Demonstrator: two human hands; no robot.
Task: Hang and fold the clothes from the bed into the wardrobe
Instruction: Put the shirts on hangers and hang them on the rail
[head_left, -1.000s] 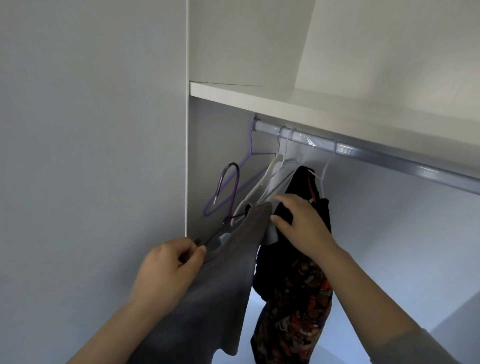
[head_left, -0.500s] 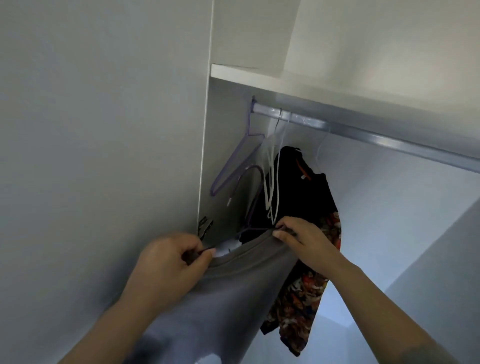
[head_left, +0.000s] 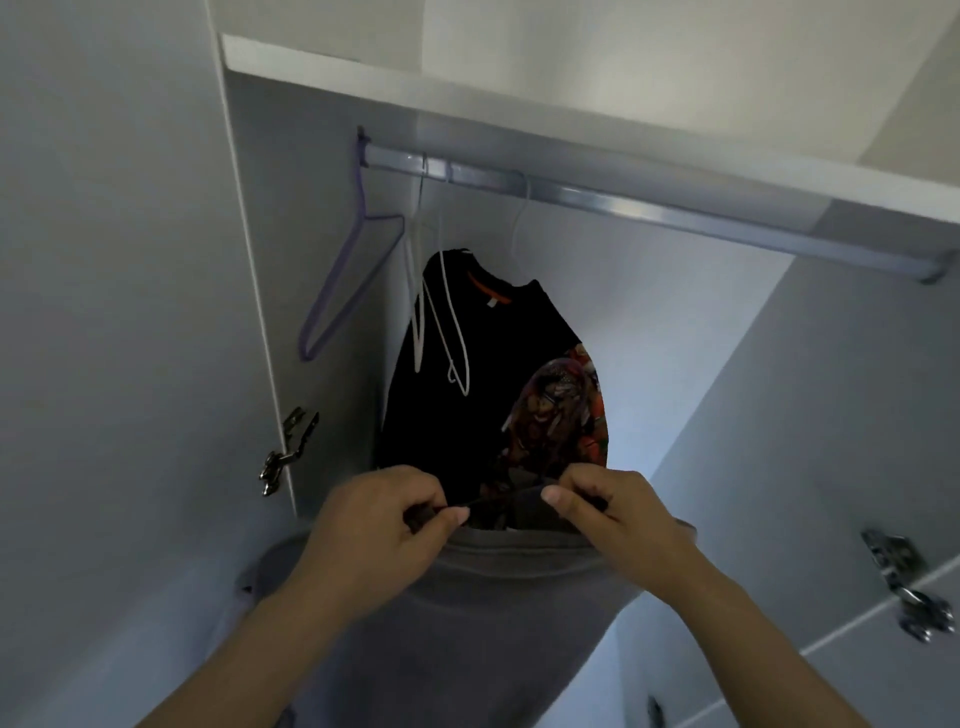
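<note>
The left hand (head_left: 374, 535), at 7 o'clock, pinches the collar of the grey shirt (head_left: 467, 639) between thumb and curled forefinger. The right hand (head_left: 623, 525), at 5 o'clock, pinches the same collar on its other side, thumb on the near face. The collar stretches between the two pinches, and the body of the shirt hangs from them toward 6 o'clock, between the forearms. A thin dark strip runs from pinch to pinch along the collar's far edge; whether it is a hanger or cloth I cannot tell.

Just beyond the knuckles, toward 12 o'clock, a black shirt (head_left: 467, 415) with an orange-and-brown print hangs in the wardrobe. Two bare white hangers (head_left: 444, 312) dangle in front of it. A purple hanger (head_left: 332, 280), also bare, hangs at 10 o'clock, near the side wall. All of these hang from the rail (head_left: 649, 205), which slopes from 11 o'clock to 3 o'clock under the shelf (head_left: 519, 96). One metal hinge (head_left: 288, 452) sits at 9 o'clock, another hinge (head_left: 906, 592) at 4 o'clock.
</note>
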